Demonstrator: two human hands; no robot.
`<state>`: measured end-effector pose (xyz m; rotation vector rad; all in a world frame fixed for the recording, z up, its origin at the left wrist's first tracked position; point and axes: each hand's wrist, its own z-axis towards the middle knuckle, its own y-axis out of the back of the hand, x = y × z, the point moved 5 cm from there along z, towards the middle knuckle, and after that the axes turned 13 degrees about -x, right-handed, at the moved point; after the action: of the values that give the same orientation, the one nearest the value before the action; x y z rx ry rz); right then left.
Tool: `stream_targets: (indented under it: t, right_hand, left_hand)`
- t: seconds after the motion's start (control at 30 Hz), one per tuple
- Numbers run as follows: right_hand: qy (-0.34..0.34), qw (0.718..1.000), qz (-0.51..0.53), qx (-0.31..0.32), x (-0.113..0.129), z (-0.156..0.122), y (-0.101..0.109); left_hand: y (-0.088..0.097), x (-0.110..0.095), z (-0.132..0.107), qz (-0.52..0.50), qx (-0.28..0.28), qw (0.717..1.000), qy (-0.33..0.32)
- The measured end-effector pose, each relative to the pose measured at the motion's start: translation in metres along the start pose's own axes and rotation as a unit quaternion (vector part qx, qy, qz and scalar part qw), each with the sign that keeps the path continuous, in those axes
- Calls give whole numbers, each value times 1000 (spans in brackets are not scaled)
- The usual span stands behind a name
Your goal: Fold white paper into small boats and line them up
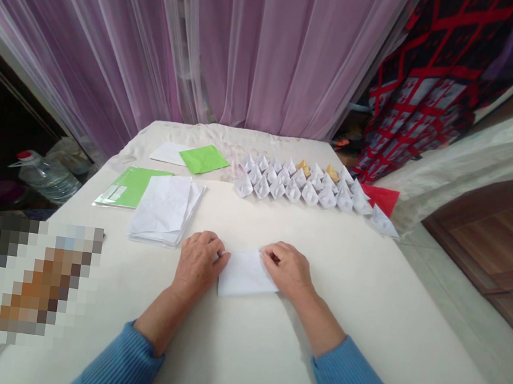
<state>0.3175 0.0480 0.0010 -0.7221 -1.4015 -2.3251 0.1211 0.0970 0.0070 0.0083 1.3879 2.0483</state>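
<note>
A folded white sheet of paper point(249, 275) lies on the table in front of me, its long side running left to right. My left hand point(202, 257) pinches its upper left corner between thumb and curled fingers. At the upper right corner, my right hand point(289, 269) grips the paper the same way, fingertips pressed together. Just beyond my left hand rests a stack of white paper point(161, 208). Farther off to the right stand rows of folded white paper boats point(294, 190), with a couple of yellow ones among them.
Green paper in a clear sleeve point(133, 186) lies at the left, a green sheet point(204, 159) behind it. Red paper point(381, 198) sits at the right edge of the table point(361, 329). A blurred-out object point(44, 278) is at the near left. A large plastic bottle point(48, 176) stands beyond the table.
</note>
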Motion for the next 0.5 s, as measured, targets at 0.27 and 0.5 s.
stream_targets:
  t: [0.27,0.5]
  right_hand:
    - [-36,999,5,4,-4,2,-1]
    - [-29,999,30,13,-4,3,1]
  left_hand:
    - [-5,-1,-2,-44,-9,999,5]
    - [-8,-8,-1,-58,37,996,-59]
